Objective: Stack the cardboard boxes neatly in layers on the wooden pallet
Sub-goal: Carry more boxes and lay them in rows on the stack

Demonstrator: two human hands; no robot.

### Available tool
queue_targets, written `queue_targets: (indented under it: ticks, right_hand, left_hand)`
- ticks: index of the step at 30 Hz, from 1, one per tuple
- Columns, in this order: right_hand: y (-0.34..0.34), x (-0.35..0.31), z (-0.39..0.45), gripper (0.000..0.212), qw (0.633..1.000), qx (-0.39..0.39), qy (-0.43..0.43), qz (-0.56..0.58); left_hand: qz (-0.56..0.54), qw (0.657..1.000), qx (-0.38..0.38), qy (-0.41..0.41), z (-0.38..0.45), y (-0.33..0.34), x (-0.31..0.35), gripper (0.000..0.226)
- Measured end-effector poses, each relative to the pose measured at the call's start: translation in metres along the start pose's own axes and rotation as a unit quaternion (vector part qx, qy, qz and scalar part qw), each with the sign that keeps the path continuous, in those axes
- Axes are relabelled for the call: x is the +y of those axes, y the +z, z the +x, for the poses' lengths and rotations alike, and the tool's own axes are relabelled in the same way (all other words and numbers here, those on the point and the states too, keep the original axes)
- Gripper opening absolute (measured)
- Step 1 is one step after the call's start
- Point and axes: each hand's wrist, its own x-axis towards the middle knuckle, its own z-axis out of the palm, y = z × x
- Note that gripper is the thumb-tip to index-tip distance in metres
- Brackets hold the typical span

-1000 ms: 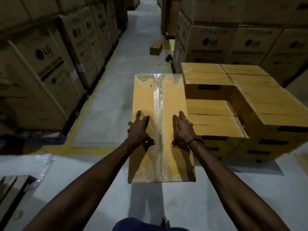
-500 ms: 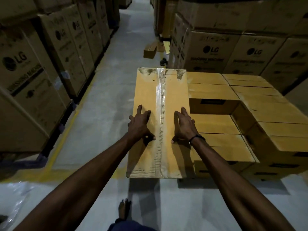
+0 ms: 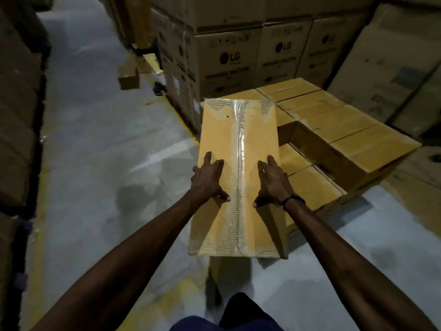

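Note:
A long tan cardboard box [image 3: 241, 144] with a clear tape strip down its middle hangs in the air in front of me. My left hand [image 3: 207, 180] lies on its left side and my right hand [image 3: 274, 182] on its right side. Their fingers stretch forward over the top face and edges, and the thumbs point inward. The carried box overlaps the near-left part of the stack of similar tan boxes [image 3: 346, 120]. The stack has a lower layer [image 3: 315, 187] and a higher row along its back and right. The pallet underneath is hidden.
Tall printed cartons [image 3: 229, 60] stand right behind the stack, and more of them [image 3: 16, 115] line the left of the aisle. A small box [image 3: 128, 75] and a dark object [image 3: 158, 88] lie on the grey floor farther down. A yellow floor line [image 3: 183, 120] runs beside the cartons.
I have walked closer with the box. The stack now sits partly behind and under the carried box. Both hands keep the same hold on it.

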Motion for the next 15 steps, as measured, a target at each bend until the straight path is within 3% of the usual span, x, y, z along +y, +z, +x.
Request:
queue_targets:
  ticks: [9,15]
  right_hand:
    - [0.011,0.053,0.085,0.129,0.990,0.031,0.139,-0.018]
    - [0.020,0.086,0.150,0.130,0.978,0.047,0.205,0.012]
  left_hand:
    - [0.059,0.979,-0.087,0.173,0.146,0.012,0.036,0.133]
    - [0.075,0.956,-0.145,0.244,0.249,0.034,0.050,0.139]
